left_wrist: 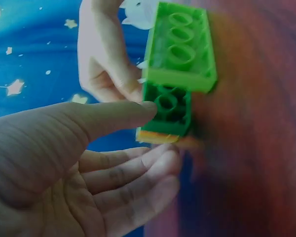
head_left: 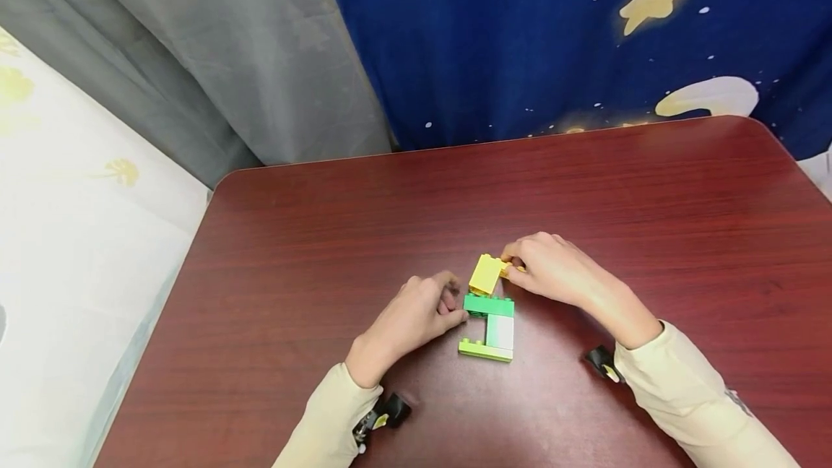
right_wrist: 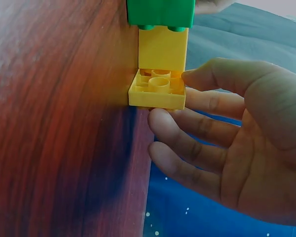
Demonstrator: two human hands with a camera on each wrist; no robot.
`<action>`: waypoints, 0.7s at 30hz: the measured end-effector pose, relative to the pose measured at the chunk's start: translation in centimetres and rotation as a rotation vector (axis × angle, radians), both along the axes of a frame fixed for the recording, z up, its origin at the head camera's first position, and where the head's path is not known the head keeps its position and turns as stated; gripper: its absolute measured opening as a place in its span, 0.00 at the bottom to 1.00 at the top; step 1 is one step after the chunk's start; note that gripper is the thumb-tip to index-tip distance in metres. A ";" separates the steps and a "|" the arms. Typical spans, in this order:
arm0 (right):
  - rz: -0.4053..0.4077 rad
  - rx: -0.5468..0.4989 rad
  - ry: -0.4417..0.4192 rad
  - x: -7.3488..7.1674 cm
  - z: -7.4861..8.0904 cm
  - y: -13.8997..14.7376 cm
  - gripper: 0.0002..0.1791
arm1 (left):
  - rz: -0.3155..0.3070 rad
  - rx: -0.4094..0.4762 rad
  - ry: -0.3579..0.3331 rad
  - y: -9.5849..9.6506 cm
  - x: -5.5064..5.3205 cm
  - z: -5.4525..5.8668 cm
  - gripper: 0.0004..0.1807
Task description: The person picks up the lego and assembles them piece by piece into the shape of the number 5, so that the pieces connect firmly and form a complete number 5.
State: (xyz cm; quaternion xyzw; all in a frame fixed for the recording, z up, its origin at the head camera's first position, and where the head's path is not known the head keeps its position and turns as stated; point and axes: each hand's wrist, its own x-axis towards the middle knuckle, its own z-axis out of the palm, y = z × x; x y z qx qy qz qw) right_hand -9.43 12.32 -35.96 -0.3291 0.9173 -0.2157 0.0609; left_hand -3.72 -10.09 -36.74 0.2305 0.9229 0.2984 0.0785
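Note:
A small structure of toy building bricks lies on the table. It has a yellow block at the far end, a green brick below it, a white-looking block and a lime green brick nearest me. My right hand pinches a thin yellow brick that sticks out at the yellow block's right side. My left hand is at the structure's left, thumb tip at the green brick's end and its other fingers loosely bent. The left wrist view shows the hollow underside of the lime green brick.
The dark red wooden table extends around the bricks on all sides. Behind it hang a grey curtain and a blue curtain with stars. A white patterned cloth is at the left.

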 end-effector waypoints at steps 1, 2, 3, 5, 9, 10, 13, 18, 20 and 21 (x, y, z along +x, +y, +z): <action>0.002 0.000 0.002 0.0 0.0 0.0 0.07 | 0.011 -0.005 0.007 -0.2 0.0 0.1 0.17; 0.004 0.000 0.008 -0.1 -0.1 0.0 0.07 | 0.020 -0.008 0.016 -0.3 -0.1 0.2 0.18; 0.005 0.000 0.013 -0.1 -0.1 0.0 0.07 | 0.025 -0.010 0.021 -0.4 -0.1 0.2 0.19; 0.008 0.000 0.018 0.0 -0.1 0.0 0.08 | 0.021 -0.016 0.019 -0.5 -0.2 0.2 0.22; 0.018 -0.003 0.016 -0.1 -0.1 0.0 0.09 | -0.004 -0.022 0.030 -0.5 -0.4 0.0 0.32; 0.020 -0.005 0.013 -0.1 -0.1 0.0 0.09 | -0.010 -0.023 0.039 -0.5 -0.4 -0.1 0.34; 0.027 -0.008 0.001 -0.1 -0.1 0.0 0.10 | -0.019 -0.020 0.066 -0.4 -0.5 -0.4 0.41; 0.042 -0.022 -0.008 -0.1 -0.2 -0.1 0.09 | -0.040 -0.020 0.077 -0.2 -0.7 -1.0 0.46; 0.050 -0.032 -0.014 0.0 -0.2 -0.2 0.09 | -0.058 -0.013 0.075 -0.2 -0.8 -1.2 0.46; 0.052 -0.036 -0.017 0.1 -0.2 -0.2 0.09 | -0.068 -0.009 0.073 -0.2 -0.8 -1.4 0.46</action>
